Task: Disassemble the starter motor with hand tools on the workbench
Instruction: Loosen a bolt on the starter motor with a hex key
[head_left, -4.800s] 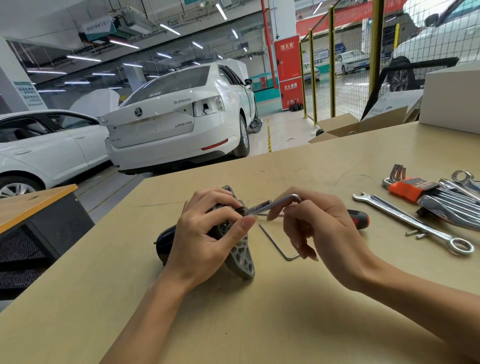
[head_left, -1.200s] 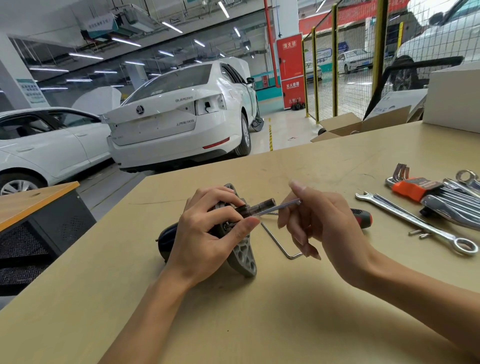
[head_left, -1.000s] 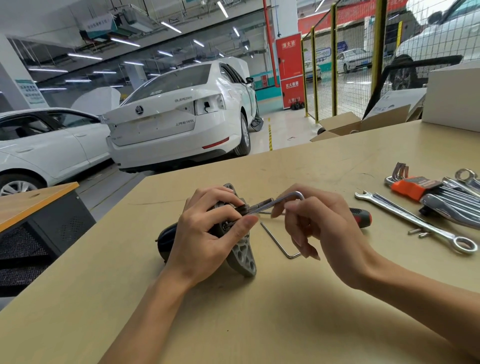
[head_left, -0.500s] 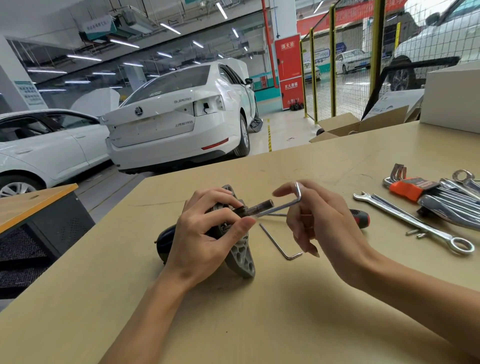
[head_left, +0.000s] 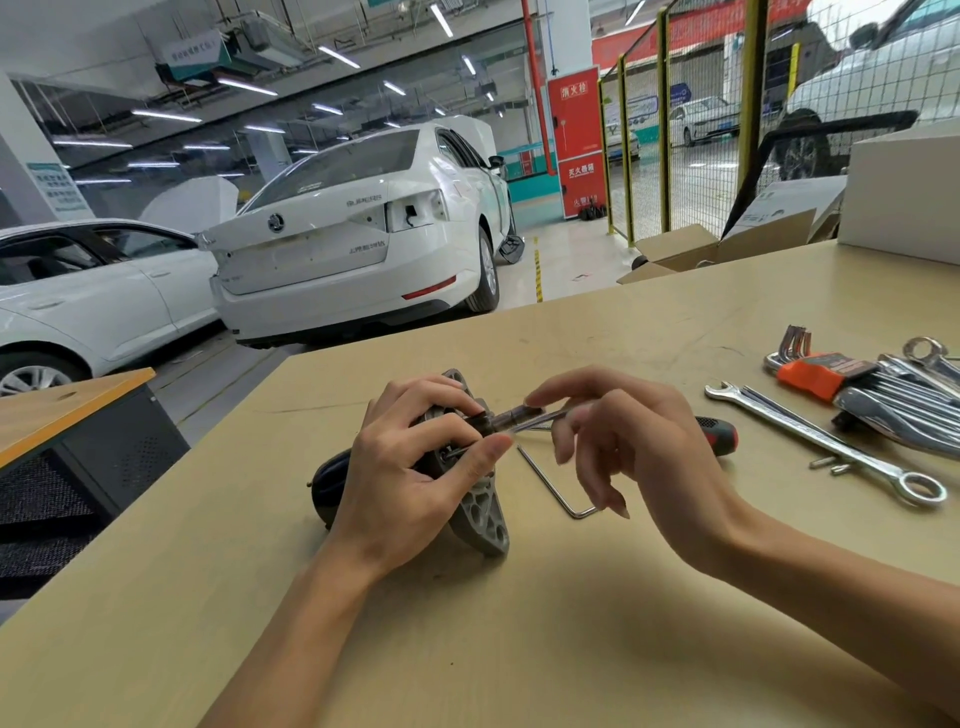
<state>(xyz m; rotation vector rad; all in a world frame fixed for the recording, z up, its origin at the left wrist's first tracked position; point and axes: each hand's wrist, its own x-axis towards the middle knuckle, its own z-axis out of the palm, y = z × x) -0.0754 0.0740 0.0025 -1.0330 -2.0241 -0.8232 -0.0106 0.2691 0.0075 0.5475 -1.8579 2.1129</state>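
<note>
The starter motor (head_left: 475, 499) lies on its side on the workbench (head_left: 519, 649), gripped by the left hand (head_left: 410, 467) with fingers curled over its flange. The right hand (head_left: 623, 441) seems to pinch a blurred hex key (head_left: 530, 421) entering the motor's end. A second hex key (head_left: 558, 488) lies just beside, a combination wrench (head_left: 826, 441) farther right.

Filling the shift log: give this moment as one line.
left hand grips starter motor | right hand pinches hex key at bolt | workbench
</note>
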